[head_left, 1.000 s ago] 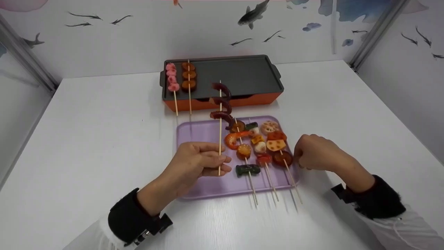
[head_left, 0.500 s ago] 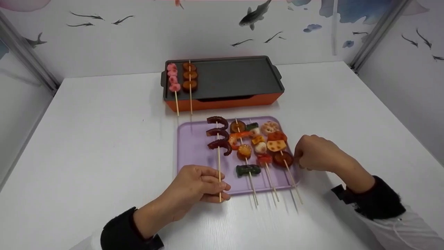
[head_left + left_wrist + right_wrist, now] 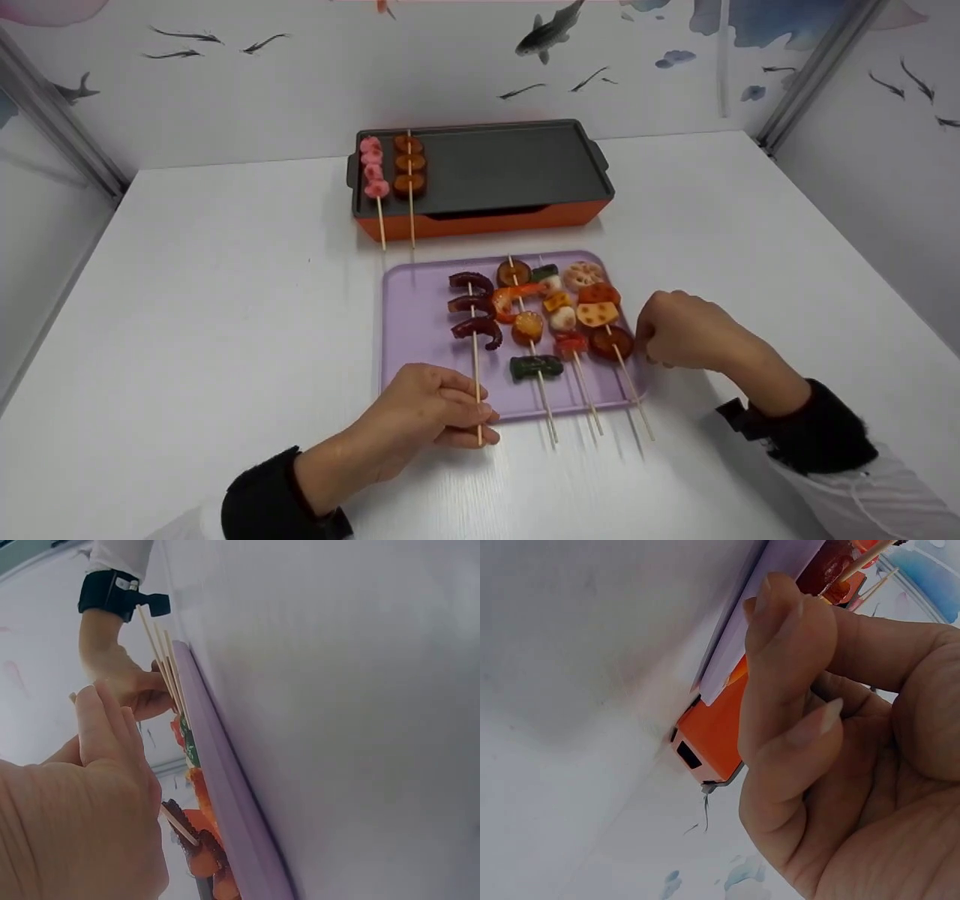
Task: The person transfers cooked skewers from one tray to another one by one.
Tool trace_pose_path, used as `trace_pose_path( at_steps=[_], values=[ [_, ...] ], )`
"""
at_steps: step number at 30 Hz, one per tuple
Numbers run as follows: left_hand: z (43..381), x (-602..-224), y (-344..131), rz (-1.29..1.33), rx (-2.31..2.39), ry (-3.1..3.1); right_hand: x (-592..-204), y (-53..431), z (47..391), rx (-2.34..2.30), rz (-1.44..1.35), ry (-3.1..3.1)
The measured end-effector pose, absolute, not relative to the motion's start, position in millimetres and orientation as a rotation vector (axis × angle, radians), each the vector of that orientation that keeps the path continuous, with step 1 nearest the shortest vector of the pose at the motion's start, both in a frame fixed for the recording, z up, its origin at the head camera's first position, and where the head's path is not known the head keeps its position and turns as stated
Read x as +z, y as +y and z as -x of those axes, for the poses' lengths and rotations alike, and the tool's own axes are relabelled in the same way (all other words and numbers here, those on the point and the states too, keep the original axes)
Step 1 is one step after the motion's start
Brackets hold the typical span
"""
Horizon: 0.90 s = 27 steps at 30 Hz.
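My left hand (image 3: 431, 409) pinches the lower stick of a skewer of dark curled octopus tentacles (image 3: 474, 328), held over the left half of a lilac tray (image 3: 420, 330). In the left wrist view the tentacles (image 3: 196, 844) hang close by the tray's side. My right hand (image 3: 690, 330) has its fingers curled at the tray's right rim, gripping the edge; in the right wrist view the fingers (image 3: 780, 712) hide part of that rim. Beside the tentacles lie a shrimp skewer (image 3: 529, 326), a mixed vegetable skewer (image 3: 561, 319) and a lotus-root skewer (image 3: 598, 313).
Behind the tray stands an orange grill with a black plate (image 3: 510, 165). A pink skewer (image 3: 373, 169) and a skewer of brown round slices (image 3: 409, 163) lie on its left end, sticks overhanging the front. Printed wall panels (image 3: 420, 67) enclose the white table (image 3: 247, 300).
My left hand has come back toward me and lowered the tentacle skewer from in front of the grill to over the tray. My right hand stays at the tray's right rim.
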<state>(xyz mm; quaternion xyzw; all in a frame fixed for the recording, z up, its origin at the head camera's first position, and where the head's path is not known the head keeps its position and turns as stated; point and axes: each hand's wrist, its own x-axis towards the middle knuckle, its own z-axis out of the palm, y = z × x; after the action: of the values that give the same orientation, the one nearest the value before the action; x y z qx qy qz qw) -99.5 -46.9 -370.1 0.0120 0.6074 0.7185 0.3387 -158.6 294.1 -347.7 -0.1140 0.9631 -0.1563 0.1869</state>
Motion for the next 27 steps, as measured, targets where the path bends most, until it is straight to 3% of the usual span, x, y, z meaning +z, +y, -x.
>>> trace_pose_path(
  at_steps=[27],
  values=[
    [92.4,-370.6,-45.1,-0.077,1.607,1.846,-347.5,294.7,157.4,-0.423,0.351,2.732]
  ],
)
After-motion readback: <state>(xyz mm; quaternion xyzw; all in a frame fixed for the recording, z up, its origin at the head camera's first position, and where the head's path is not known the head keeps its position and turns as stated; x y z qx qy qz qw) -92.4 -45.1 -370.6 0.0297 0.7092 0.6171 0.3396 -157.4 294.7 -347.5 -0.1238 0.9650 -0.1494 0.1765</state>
